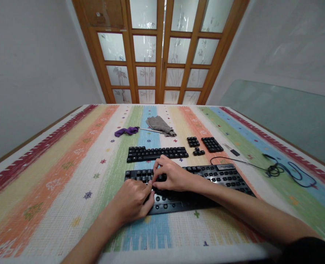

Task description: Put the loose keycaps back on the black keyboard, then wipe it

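Note:
A black keyboard [184,201] lies in front of me, with many of its key switches bare and some keycaps still on along its upper left. My left hand [135,198] rests over the keyboard's left part, thumb and index finger drawn together. My right hand [169,175] reaches in from the right, its fingers pinched and meeting the left fingertips. Whatever sits between the fingertips is too small and covered to make out. Just beyond the keyboard, loose black keycaps [157,153] stand in rows.
More keycaps are grouped as a navigation block [193,142], arrow keys [198,151] and a number pad [212,144]. A small black-handled tool [235,152] and coiled cable [274,169] lie right. Farther back are a purple cloth [126,131], thin stick [151,129] and grey cloth [161,125].

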Motion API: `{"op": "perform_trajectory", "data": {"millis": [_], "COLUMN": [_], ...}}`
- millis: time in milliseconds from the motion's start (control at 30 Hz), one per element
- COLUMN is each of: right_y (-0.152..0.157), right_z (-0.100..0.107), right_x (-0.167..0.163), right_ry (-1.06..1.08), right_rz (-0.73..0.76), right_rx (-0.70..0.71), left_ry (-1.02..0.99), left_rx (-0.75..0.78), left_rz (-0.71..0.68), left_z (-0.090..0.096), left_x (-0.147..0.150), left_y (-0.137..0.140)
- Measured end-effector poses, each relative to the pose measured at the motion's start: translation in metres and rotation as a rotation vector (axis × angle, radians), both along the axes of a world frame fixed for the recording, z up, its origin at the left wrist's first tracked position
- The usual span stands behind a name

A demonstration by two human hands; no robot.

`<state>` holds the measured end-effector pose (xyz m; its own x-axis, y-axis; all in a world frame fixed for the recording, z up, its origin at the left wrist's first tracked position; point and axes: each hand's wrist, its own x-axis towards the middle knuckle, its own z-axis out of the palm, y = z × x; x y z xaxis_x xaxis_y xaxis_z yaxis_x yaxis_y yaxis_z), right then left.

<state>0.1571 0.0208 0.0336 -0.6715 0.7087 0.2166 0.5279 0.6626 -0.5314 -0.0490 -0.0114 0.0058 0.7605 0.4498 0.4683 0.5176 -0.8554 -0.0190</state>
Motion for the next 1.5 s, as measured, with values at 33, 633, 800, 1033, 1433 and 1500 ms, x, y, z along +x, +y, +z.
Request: {"op": "perform_trajectory", "data": {"millis": [33,633,800,1033,1433,1500], "right_y": [0.001,0.007,0.004,0.009,0.102,0.116], "right_z": [0.001,0.003,0.006,0.016,0.024,0.020], "right_x": [0.000,0.000,-0.004,-0.003,-0.007,-0.012], "right_ry": [-0.003,-0.010,-0.056,-0.027,-0.091,-0.098], "right_rz": [-0.001,-0.047,-0.073,-0.010,-0.272,-0.278], "right_rx": [-0.014,-0.108,-0.094,-0.024,0.026,0.014], "left_ry": [0.011,-0.022,0.024,-0.010,-0.331,-0.372], "left_rx": [0.003,-0.055,-0.015,-0.028,0.115,0.136], "left_rz": [0.007,0.061,0.055,0.066,0.167,0.176], "left_z": [0.000,-0.006,-0.007,-0.003,0.012,0.013], "left_x": [0.001,0.003,0.006,0.001,-0.020,-0.021], "left_y": [-0.001,-0.003,-0.005,0.002,0.012,0.013]}}
